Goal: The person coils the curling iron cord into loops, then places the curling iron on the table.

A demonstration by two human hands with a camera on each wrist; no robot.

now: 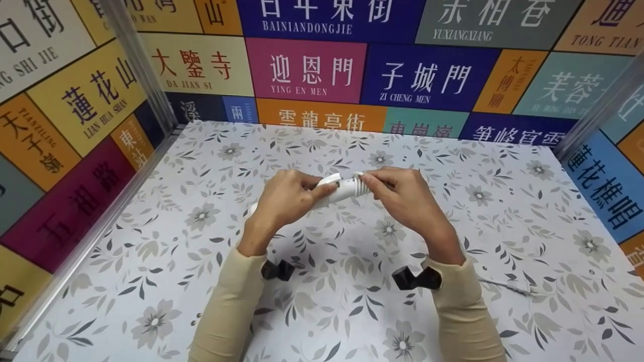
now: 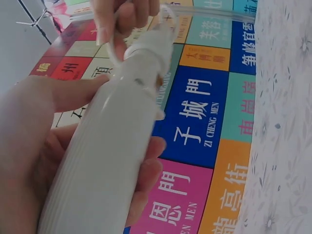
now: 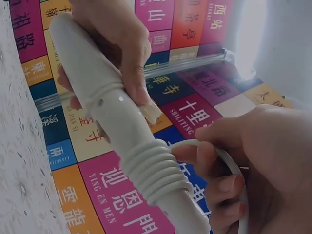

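A white curling iron point(image 1: 347, 190) is held up at a slant over the table, and my left hand point(image 1: 289, 196) grips its ribbed handle point(image 3: 83, 53). In the right wrist view, the left thumb lies beside a small lever point(image 3: 152, 112) on the iron's side. Several turns of white cord point(image 3: 153, 170) lie around the iron, past the lever. My right hand point(image 1: 402, 193) is close to these turns and holds a loose length of the cord between curled fingers. The left wrist view shows this cord looping out from the iron to the right fingers.
A white plug point(image 1: 523, 287) on a cord lies on the flower-patterned table point(image 1: 322, 311), right of the right sleeve. Black wrist mounts point(image 1: 417, 278) stick out from both cuffs. Panels with colourful street-name signs point(image 1: 309, 70) stand behind and beside the table.
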